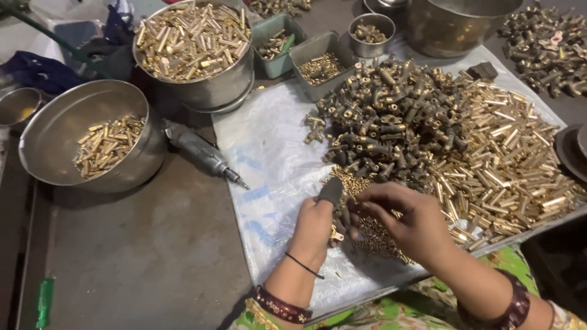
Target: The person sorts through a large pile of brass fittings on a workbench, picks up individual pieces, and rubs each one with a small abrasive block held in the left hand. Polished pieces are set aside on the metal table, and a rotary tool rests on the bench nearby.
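From the head camera, the left hand [315,226] is curled shut around a small brass fitting [336,234], whose gold end pokes out below the fingers; a dark cover sits over the raised thumb or fingertip. The right hand [411,221] is bent in toward it, its fingers [373,197] pinched together just beside the left fingers, over a patch of small brass screws [374,237]. What the right fingers pinch is too small to tell. Both hands hover over a white plastic sheet [269,165] with pale blue marks, spread on the dark tabletop [140,256].

Beyond the hands on the sheet lies a heap of dark tarnished fittings [385,122], and to its right a wide spread of bright brass pins [513,159]. Left of the sheet lies a grey powered screwdriver [202,153], tip pointing at the sheet. A steel bowl [67,116] holds some brass pins; a steel pot [214,88] behind it is heaped with them. Two rectangular green-grey trays [306,52] and a small round tin [372,43] hold more small parts.
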